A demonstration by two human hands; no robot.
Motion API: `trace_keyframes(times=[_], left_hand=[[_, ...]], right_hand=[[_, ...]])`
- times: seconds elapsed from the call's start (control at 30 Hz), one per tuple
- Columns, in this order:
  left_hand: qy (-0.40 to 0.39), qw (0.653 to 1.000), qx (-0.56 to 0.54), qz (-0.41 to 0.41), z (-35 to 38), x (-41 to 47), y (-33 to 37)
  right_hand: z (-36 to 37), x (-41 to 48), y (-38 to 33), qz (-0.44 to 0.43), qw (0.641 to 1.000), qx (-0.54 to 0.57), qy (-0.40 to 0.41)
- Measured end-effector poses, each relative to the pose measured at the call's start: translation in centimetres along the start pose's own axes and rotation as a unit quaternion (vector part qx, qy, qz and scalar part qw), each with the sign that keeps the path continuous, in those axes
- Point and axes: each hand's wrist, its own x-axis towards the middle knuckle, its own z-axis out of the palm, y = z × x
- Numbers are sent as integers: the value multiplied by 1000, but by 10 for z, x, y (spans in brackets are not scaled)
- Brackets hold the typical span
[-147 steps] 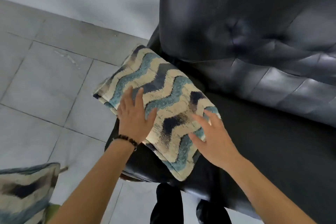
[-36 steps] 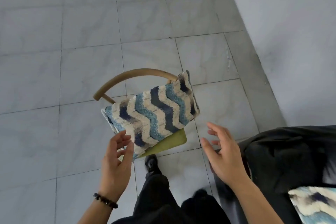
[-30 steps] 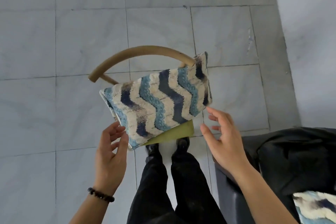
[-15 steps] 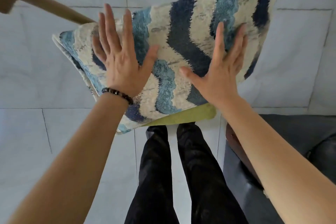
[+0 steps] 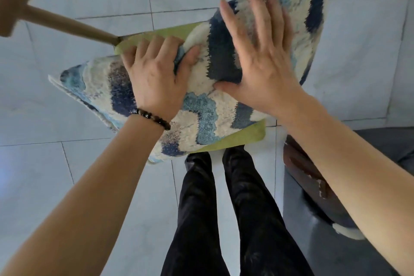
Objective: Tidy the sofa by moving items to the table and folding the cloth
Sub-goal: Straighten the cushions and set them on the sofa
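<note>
A cushion (image 5: pixel 201 114) with blue, navy and cream wavy stripes lies on the green seat (image 5: pixel 242 139) of a wooden chair. My left hand (image 5: pixel 154 74), with a bead bracelet at the wrist, grips the cushion's upper edge, fingers curled over it. My right hand (image 5: pixel 259 51) lies flat on the cushion with straight, spread fingers and presses it toward the chair's back. The cushion's far right part stands up against the backrest.
The chair's curved wooden backrest (image 5: pixel 56 21) crosses the upper left. The dark sofa's arm (image 5: pixel 313 186) sits at the right, with a bit of a second patterned cushion (image 5: pixel 345 232) on it. My legs in black trousers (image 5: pixel 224 208) stand on the grey tiled floor (image 5: pixel 56 186).
My left hand went from lying flat on the cushion to curling over its upper edge. The cushion has shifted and bent up at the right, baring more green seat. My right hand stays flat.
</note>
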Motion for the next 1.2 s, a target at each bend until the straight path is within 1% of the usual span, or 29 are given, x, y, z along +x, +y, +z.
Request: trace_keyframes(times=[0.07, 0.1, 0.13, 0.2, 0.27, 0.3, 0.37, 0.43, 0.5, 0.6, 0.7, 0.8, 0.93, 1.1, 1.2], left_hand=[[46, 999, -10, 18, -4, -17, 8], [58, 998, -14, 20, -5, -21, 12], [65, 998, -19, 15, -6, -23, 17], [75, 996, -43, -12, -11, -22, 26], [83, 992, -88, -41, -25, -22, 36], [88, 989, -108, -46, -35, -23, 42], [95, 988, -122, -25, -62, -30, 53], [98, 987, -124, 25, -96, -39, 71], [102, 981, -139, 87, -130, -49, 93], [91, 962, -186, 176, -186, -68, 138], [66, 942, -216, 247, -238, -91, 190], [30, 914, -248, 320, -278, -122, 241], [-28, 857, -294, 422, -315, -182, 297], [-113, 777, -311, 535, -328, -291, 352], [-155, 739, -299, 584, -321, -373, 382]], right_hand=[[-8, 0, 12, 35, 995, 0, -98], [-11, 0, 16, 44, 991, -4, -123], [-14, 1, 17, 53, 990, -14, -130], [-25, 2, 15, 72, 990, -30, -116], [-42, -7, 8, 93, 992, -29, -78], [-53, -17, 3, 103, 993, -28, -46], [-80, -41, -11, 123, 992, -17, 24], [-112, -71, -27, 153, 984, -7, 91], [-149, -105, -41, 199, 970, -6, 140], [-210, -163, -63, 283, 942, -17, 182], [-271, -221, -88, 350, 906, -42, 233], [-322, -286, -110, 413, 870, -36, 267], [-361, -387, -139, 476, 819, -69, 312], [-358, -527, -184, 552, 756, -93, 338], [-343, -616, -213, 606, 713, -86, 342]])
